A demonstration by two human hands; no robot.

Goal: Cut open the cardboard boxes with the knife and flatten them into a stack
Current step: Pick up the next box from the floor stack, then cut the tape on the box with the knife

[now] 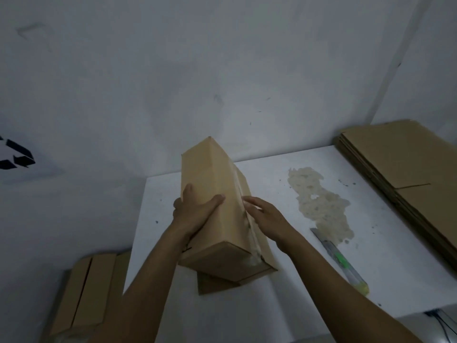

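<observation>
A long brown cardboard box [217, 194] lies on the white table [284, 280], its far end raised toward the wall. A strip of clear tape runs along its top seam and down the near end. My left hand [195, 209] grips the box's left side, thumb on top and fingers around the edge. My right hand [264, 214] rests on the right side of the top with straight fingers touching the taped seam. A utility knife [338, 258] with a green and yellow handle lies on the table to the right of the box, blade out and pointing away. No hand touches it.
A stack of flattened cardboard [405, 174] lies at the table's far right corner against the wall. More cardboard boxes [91, 288] sit lower, left of the table. A rough tan patch [319, 201] marks the tabletop. A loose cardboard flap [212, 283] pokes out under the box's near end.
</observation>
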